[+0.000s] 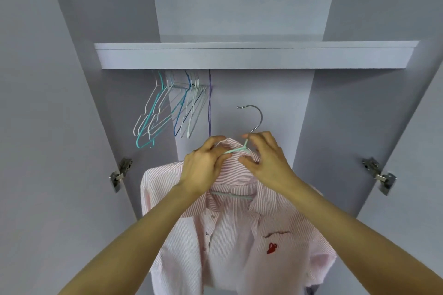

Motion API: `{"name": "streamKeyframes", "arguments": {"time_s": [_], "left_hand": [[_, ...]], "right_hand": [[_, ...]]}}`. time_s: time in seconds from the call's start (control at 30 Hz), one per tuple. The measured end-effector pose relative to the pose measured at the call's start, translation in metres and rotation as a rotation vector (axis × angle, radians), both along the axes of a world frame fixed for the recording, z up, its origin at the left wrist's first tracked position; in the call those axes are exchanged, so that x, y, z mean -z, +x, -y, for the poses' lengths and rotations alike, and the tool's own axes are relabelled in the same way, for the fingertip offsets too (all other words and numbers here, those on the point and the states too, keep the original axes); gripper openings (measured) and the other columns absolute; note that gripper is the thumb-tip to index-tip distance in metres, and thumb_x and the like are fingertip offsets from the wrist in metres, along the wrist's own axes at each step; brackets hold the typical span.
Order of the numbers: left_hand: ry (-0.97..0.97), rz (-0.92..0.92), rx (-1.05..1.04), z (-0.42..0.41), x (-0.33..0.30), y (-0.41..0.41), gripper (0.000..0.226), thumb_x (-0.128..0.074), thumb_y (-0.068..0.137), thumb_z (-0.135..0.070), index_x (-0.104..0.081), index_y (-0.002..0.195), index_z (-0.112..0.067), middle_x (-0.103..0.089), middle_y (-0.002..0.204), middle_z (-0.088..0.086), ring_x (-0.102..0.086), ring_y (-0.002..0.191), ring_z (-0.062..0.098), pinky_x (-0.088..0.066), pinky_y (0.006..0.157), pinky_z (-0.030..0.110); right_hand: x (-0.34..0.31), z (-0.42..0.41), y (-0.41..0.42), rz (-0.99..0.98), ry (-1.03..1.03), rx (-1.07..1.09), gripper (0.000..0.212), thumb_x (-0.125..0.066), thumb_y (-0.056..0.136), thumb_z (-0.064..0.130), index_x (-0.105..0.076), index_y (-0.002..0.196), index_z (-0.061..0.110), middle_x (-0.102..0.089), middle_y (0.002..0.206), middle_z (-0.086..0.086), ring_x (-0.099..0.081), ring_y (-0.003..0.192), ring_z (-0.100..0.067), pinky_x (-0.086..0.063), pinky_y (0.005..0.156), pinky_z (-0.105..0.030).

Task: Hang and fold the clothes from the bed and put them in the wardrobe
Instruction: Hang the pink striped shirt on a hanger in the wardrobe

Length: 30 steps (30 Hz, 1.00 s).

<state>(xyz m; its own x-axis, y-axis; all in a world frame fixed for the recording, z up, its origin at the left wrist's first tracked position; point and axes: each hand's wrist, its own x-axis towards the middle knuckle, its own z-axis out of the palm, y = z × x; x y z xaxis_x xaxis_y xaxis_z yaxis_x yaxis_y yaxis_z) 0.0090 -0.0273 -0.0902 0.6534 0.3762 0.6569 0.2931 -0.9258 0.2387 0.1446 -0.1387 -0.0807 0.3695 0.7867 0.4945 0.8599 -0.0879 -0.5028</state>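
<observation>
A pink-and-white striped shirt (230, 235) with a small red emblem on the chest hangs on a mint green hanger (236, 149) whose metal hook rises free below the shelf. I hold both up inside the open wardrobe. My left hand (203, 167) grips the collar and the hanger's left arm. My right hand (266, 160) pinches the hanger's neck and the collar on the right side. The hanger's lower bar shows through the open collar.
Several empty wire hangers (167, 108) in white, teal and blue hang at the upper left under the wardrobe shelf (256, 55); the rail itself is hidden. The grey side panels carry metal hinges, a left hinge (119, 173) and a right hinge (381, 176).
</observation>
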Motion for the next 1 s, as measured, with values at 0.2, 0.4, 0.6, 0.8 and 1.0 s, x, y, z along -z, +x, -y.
{"name": "streamKeyframes", "arguments": {"time_s": [0.2,0.4,0.6,0.8,1.0], "left_hand": [[0.086,-0.076,-0.121,-0.008,0.002,-0.006,0.029,-0.063,0.087,-0.011,-0.068,0.111,-0.025,-0.053,0.136,-0.003,-0.070,0.082,0.027,-0.054,0.059,0.036],[0.176,-0.469,-0.251,-0.011,0.010,-0.006,0.060,-0.042,0.087,-0.002,-0.033,0.142,-0.025,-0.011,0.157,-0.006,-0.059,0.109,0.018,-0.039,0.060,0.025],[0.138,-0.454,-0.361,-0.012,0.000,0.009,0.059,-0.038,0.091,-0.004,-0.022,0.145,-0.022,-0.005,0.158,0.002,-0.065,0.092,0.025,-0.046,0.066,0.031],[0.107,-0.052,-0.243,-0.013,-0.006,0.007,0.049,-0.057,0.078,0.007,-0.061,0.122,-0.015,-0.055,0.134,0.005,-0.069,0.073,0.034,-0.053,0.059,0.038],[0.207,0.114,-0.164,-0.010,-0.013,0.010,0.041,-0.075,0.062,0.012,-0.073,0.097,-0.009,-0.071,0.102,0.010,-0.062,0.044,0.031,-0.049,0.039,0.036]], "right_hand": [[0.031,0.016,0.018,0.349,-0.222,0.218,0.049,-0.044,0.091,0.007,-0.039,0.140,0.012,-0.041,0.123,-0.007,-0.038,0.114,-0.024,-0.036,0.090,-0.035],[0.010,0.012,0.035,0.304,-0.399,0.289,0.046,-0.041,0.088,0.002,-0.045,0.132,0.014,-0.048,0.125,-0.006,-0.053,0.110,-0.029,-0.042,0.075,-0.033],[-0.023,0.017,0.022,0.040,-0.038,0.205,0.020,-0.046,0.088,0.006,-0.065,0.086,-0.001,-0.062,0.083,-0.014,-0.056,0.075,-0.026,-0.042,0.067,-0.031],[-0.005,0.044,0.028,-0.255,-0.123,-0.022,0.039,-0.051,0.094,0.024,-0.064,0.064,0.001,-0.059,0.056,-0.004,-0.053,0.052,-0.011,-0.047,0.063,-0.029],[0.013,0.048,0.061,0.174,-0.086,0.099,0.022,-0.058,0.090,0.012,-0.066,0.111,0.009,-0.057,0.105,-0.008,-0.053,0.099,-0.023,-0.040,0.088,-0.037]]}}
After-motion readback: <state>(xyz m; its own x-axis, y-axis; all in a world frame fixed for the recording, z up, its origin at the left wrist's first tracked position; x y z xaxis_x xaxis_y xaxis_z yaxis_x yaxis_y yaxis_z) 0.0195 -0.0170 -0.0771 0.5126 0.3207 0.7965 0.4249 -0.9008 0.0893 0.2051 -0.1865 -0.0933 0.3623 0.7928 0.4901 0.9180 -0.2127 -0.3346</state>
